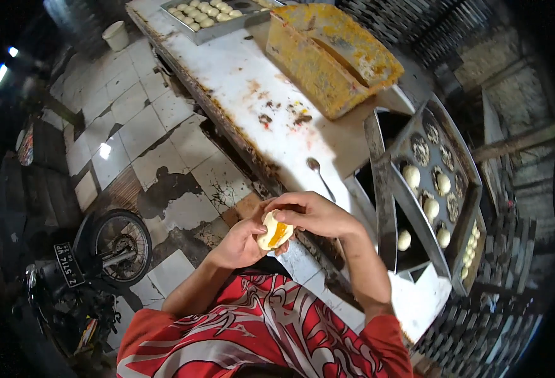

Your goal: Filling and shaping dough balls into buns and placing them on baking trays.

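Observation:
A flattened piece of pale dough (265,239) with a yellow-orange filling down its middle is held in front of my body. My left hand (239,242) cups it from the left with the fingers curled round it. My right hand (312,217) grips it from the upper right, its thumb pressing on the top edge. Beyond my right hand a metal spoon (314,166) lies on the stained white tabletop (227,75).
A yellow-smeared container (309,69) and a tray (209,34) of dough balls stand at the back. At right are stacked dark baking trays (384,176) with dough balls. A motorbike (75,264) stands lower left; a pale bucket (116,38) is on the tiled floor (129,138).

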### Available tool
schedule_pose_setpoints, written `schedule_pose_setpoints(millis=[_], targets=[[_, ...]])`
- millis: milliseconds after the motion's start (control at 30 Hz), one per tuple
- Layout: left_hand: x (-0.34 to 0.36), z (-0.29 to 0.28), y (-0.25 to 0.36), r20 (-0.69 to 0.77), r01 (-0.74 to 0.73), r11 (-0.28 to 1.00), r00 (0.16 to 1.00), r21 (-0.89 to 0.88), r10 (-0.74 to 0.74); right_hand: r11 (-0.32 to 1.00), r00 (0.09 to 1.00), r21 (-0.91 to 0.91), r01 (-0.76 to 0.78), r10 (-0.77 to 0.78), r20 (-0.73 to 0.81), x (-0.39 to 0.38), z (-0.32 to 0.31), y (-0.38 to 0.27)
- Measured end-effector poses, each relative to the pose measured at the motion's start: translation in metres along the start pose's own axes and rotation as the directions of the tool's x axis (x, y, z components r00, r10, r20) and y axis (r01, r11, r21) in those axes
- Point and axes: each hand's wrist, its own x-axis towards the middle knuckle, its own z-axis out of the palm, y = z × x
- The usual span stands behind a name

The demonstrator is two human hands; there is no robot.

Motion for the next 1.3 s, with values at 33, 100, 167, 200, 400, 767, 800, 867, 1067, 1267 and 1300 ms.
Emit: schedule_pose_setpoints(millis=[33, 100, 167, 200, 400, 767, 800, 867, 1067, 1267, 1300], targets=[[-0.009, -0.002, -0.004, 0.014, 0.051, 0.999, 0.999, -0.003, -0.051, 1.000, 0.999, 0.004, -0.020, 0.020, -0.027, -0.002, 0.004, -0.001], [-0.025, -0.005, -0.014, -0.005, 0.117, 0.993, 0.993, -0.006, -0.117, 0.936, 0.937, 0.027, -0.350, 0.349, 0.024, -0.007, 0.010, 0.000], [-0.038, -0.008, -0.024, -0.030, 0.181, 0.984, 0.983, 0.000, -0.181, 0.919, 0.886, 0.138, -0.369, 0.393, -0.245, -0.017, 0.019, -0.002], [-0.045, -0.007, -0.029, -0.063, 0.180, 0.984, 0.982, 0.008, -0.180, 0.926, 0.881, 0.227, -0.301, 0.361, -0.306, -0.023, 0.028, -0.004], [-0.057, 0.028, -0.068, -0.281, 0.134, 0.955, 0.937, -0.264, -0.209, 0.693, 0.707, -0.670, -0.265, -0.333, -0.624, -0.097, 0.137, -0.013], [-0.054, 0.080, -0.203, 0.223, 0.022, 0.718, 0.944, 0.696, -0.245, 0.670, 0.444, -0.513, -0.537, -0.292, -0.847, -0.292, 0.213, 0.024], [-0.050, 0.084, -0.226, 0.181, 0.009, 0.694, 0.963, 0.720, -0.199, 0.693, 0.416, -0.583, -0.424, -0.423, -0.805, -0.311, 0.218, 0.028], [-0.042, 0.096, -0.268, -0.019, 0.338, 0.834, 0.930, 0.435, -0.367, 0.709, 0.239, -0.619, -0.336, -0.572, -0.785, -0.347, 0.230, 0.043], [-0.041, 0.139, -0.367, -0.182, 0.683, 0.726, 0.706, -0.080, -0.684, 0.732, -0.148, -0.407, -0.546, -0.562, -0.814, -0.395, 0.253, 0.111], [0.000, 0.148, -0.408, -0.226, 0.687, 0.726, 0.712, 0.030, -0.665, 0.566, 0.154, -0.605, -0.560, -0.646, -0.748, -0.451, 0.239, 0.107], [0.010, 0.149, -0.412, -0.172, 0.671, 0.724, 0.741, 0.159, -0.649, 0.590, 0.136, -0.564, -0.578, -0.611, -0.780, -0.461, 0.230, 0.100]])
